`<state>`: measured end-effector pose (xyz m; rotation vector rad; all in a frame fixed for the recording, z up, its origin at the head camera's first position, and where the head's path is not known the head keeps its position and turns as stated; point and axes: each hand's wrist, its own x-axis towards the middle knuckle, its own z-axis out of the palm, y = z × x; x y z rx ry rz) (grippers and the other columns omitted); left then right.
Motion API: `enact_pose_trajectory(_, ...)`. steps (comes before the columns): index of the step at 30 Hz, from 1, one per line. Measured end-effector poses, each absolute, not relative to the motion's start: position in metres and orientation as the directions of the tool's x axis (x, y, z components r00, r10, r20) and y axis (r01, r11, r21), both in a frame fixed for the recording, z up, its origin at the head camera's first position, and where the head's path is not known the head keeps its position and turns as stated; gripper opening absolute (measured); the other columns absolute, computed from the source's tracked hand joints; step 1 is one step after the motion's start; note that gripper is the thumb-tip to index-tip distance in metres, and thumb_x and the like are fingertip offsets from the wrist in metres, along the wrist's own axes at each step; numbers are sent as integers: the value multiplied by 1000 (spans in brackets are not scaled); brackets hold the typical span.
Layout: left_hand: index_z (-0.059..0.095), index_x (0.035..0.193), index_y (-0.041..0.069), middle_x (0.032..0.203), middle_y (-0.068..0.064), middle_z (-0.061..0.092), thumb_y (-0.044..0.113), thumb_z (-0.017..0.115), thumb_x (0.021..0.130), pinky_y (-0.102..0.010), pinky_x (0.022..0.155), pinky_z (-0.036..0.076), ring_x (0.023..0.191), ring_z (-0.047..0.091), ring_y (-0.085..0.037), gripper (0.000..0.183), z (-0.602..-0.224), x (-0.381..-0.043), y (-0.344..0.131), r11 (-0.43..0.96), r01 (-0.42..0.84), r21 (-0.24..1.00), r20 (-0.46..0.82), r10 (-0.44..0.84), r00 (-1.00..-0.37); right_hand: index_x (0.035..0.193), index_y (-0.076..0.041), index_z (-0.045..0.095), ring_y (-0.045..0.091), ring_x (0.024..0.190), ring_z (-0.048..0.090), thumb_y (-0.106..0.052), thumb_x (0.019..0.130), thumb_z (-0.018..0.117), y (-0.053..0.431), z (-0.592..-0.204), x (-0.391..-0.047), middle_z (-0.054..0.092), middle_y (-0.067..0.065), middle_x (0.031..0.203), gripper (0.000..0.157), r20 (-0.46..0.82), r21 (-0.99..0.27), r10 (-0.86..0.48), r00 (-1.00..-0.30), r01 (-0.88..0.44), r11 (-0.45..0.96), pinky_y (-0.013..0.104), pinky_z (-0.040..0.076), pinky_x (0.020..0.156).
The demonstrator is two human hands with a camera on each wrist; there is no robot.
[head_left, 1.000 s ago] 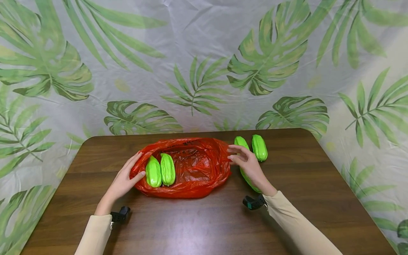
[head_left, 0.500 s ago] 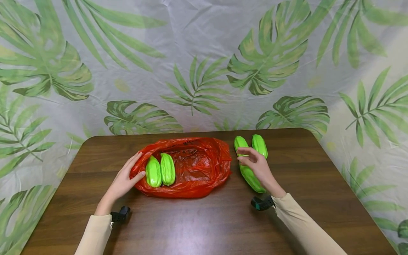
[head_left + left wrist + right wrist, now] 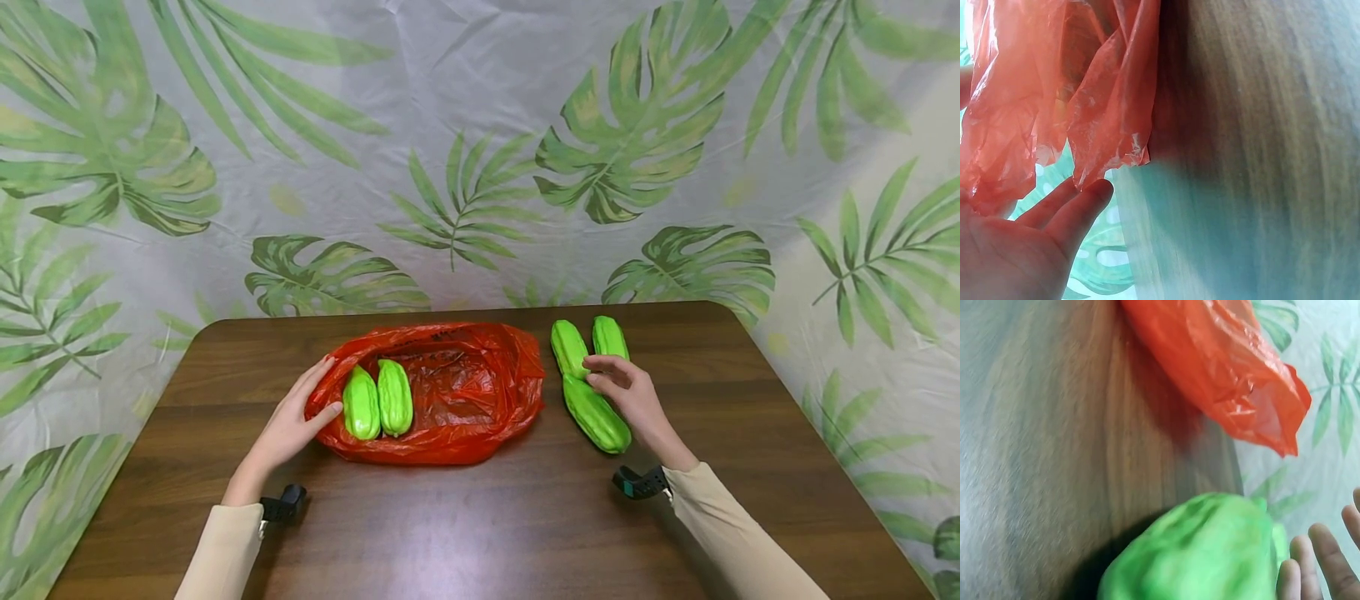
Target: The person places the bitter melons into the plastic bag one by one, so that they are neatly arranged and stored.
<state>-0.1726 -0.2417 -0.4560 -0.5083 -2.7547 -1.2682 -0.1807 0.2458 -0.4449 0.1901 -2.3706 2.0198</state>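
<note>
A red plastic bag [image 3: 457, 450] lies with its mouth spread wide. Inside its left end rest two bright green ridged gourds [image 3: 394, 398]. My left hand [image 3: 288, 429] is at the bag's left end, its extended fingers and thumb touching the rim; in the left wrist view the fingers [image 3: 1082, 209] meet the thin plastic. My right hand [image 3: 637, 404] hovers over the gourds to the right of the bag, fingers loosely bent and holding nothing. Closest to it is the front gourd [image 3: 596, 415], which fills the bottom of the right wrist view. Two more gourds, one at the back left [image 3: 569, 347] and one at the back right [image 3: 609, 336], lie behind.
All of this is on a brown wooden table [image 3: 450, 542] with rounded far corners. Behind it hangs a pale cloth [image 3: 480, 108] printed with green leaves. A black wrist camera [image 3: 641, 483] sits on my right wrist, another [image 3: 285, 504] on my left.
My right hand has moved away from the bag's right edge, rightward and slightly toward me, over the loose gourds. The front gourd shows more fully. My left hand stays in place.
</note>
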Motion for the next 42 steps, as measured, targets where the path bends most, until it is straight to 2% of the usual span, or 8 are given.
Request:
enact_pose_trajectory(3, 31, 149, 5, 152, -22, 24, 17, 64, 91, -68, 100, 24, 135, 24, -46, 68, -457, -174, -242, 607, 323, 726, 193, 271, -943, 126, 11, 52, 16, 107, 57, -9, 96, 59, 251, -448, -180, 56, 25, 123, 37, 90, -975, -85, -992, -105, 195, 21, 48, 85)
enact_pose_trajectory(6, 31, 149, 5, 152, -22, 23, 17, 65, 91, -67, 101, 23, 136, 23, -46, 68, -457, -174, -243, 605, 326, 727, 194, 274, -942, 127, 10, 53, 9, 102, 58, -9, 96, 58, 256, -451, -179, 54, 28, 124, 37, 69, -965, -94, -993, -91, 247, 19, 48, 84)
enact_pose_trajectory(10, 31, 149, 5, 152, -22, 23, 17, 65, 92, -68, 100, 23, 136, 23, -46, 68, -457, -174, -243, 601, 331, 727, 199, 277, -940, 127, 7, 55, 4, 95, 58, -11, 95, 60, 260, -452, -177, 54, 26, 126, 37, 8, -944, -120, -993, -47, 328, 23, 48, 80)
enact_pose_trajectory(14, 30, 149, 5, 152, -22, 23, 18, 64, 92, -69, 99, 24, 135, 23, -47, 68, -458, -173, -243, 601, 331, 727, 198, 278, -940, 128, 3, 55, 14, 102, 56, -12, 94, 61, 264, -453, -176, 53, 22, 130, 38, -52, -931, -164, -985, -12, 364, 28, 48, 82)
enact_pose_trajectory(20, 29, 150, 5, 153, -22, 22, 18, 64, 92, -68, 100, 23, 136, 22, -46, 69, -458, -174, -243, 603, 318, 731, 185, 274, -944, 130, 1, 55, 32, 112, 52, -13, 94, 62, 268, -457, -173, 50, 21, 134, 39, -68, -921, -224, -972, -25, 390, 35, 47, 85)
enact_pose_trajectory(32, 30, 149, 5, 152, -23, 24, 17, 64, 92, -69, 99, 24, 135, 24, -48, 68, -458, -174, -242, 601, 323, 731, 192, 273, -943, 131, -2, 55, 35, 108, 54, -16, 92, 64, 269, -460, -171, 47, 21, 137, 42, -76, -915, -255, -964, -34, 402, 39, 47, 83)
enact_pose_trajectory(38, 31, 149, 5, 152, -21, 24, 16, 64, 91, -67, 101, 24, 136, 23, -46, 68, -457, -173, -241, 601, 318, 733, 187, 271, -944, 133, -1, 53, 43, 125, 42, -15, 92, 64, 268, -462, -170, 44, 22, 140, 44, -81, -917, -261, -962, -30, 398, 41, 46, 88)
enact_pose_trajectory(42, 31, 149, 6, 152, -21, 24, 17, 64, 92, -68, 100, 24, 136, 23, -46, 68, -456, -172, -241, 602, 318, 732, 187, 271, -944, 132, -1, 53, 44, 125, 41, -13, 91, 65, 267, -461, -170, 44, 23, 139, 44, -68, -922, -256, -964, -37, 385, 39, 47, 87)
